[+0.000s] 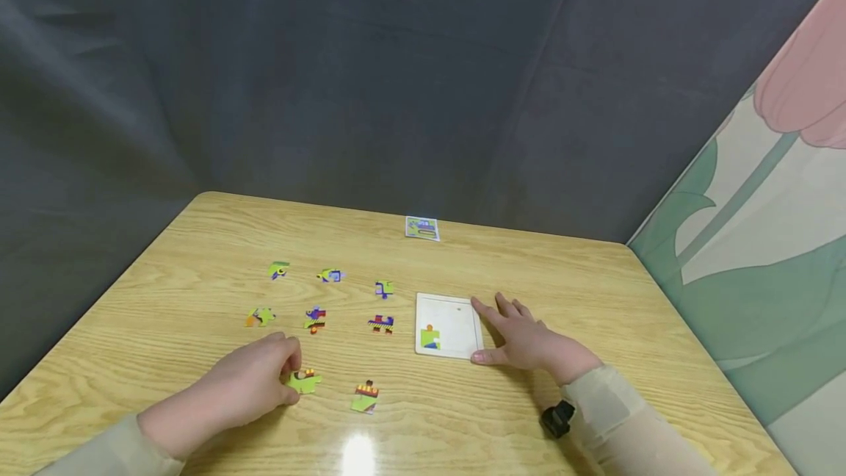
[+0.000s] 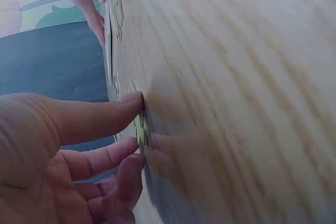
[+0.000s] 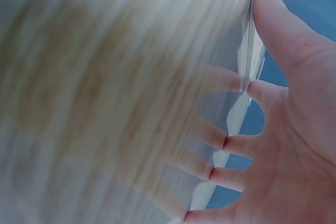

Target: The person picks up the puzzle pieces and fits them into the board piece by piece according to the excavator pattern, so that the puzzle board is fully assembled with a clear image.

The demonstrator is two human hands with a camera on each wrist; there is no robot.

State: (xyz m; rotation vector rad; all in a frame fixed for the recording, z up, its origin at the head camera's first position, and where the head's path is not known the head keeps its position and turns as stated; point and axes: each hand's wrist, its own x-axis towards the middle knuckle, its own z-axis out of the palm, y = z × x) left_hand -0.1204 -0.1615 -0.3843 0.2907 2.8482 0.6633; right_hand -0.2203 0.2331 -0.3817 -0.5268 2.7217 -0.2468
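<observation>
My left hand (image 1: 254, 377) is low over the table at the left. It pinches a green jigsaw piece (image 1: 304, 382) with a red and yellow top edge; in the left wrist view, the thumb and a finger flank this piece (image 2: 140, 129) at the tabletop. My right hand (image 1: 518, 336) has its fingers spread, with thumb and index finger touching the right edge of a white square puzzle tray (image 1: 456, 325). In the right wrist view, several fingertips of that hand (image 3: 294, 108) rest on the table. One green piece (image 1: 430, 338) lies in the tray's near left corner.
Several loose jigsaw pieces (image 1: 316, 319) lie spread left of the tray, one of them a green and red piece (image 1: 366, 397) near the front. A small picture card (image 1: 422, 228) of a blue vehicle lies at the table's back edge. Dark cloth (image 1: 396, 79) hangs behind the wooden table (image 1: 595, 278).
</observation>
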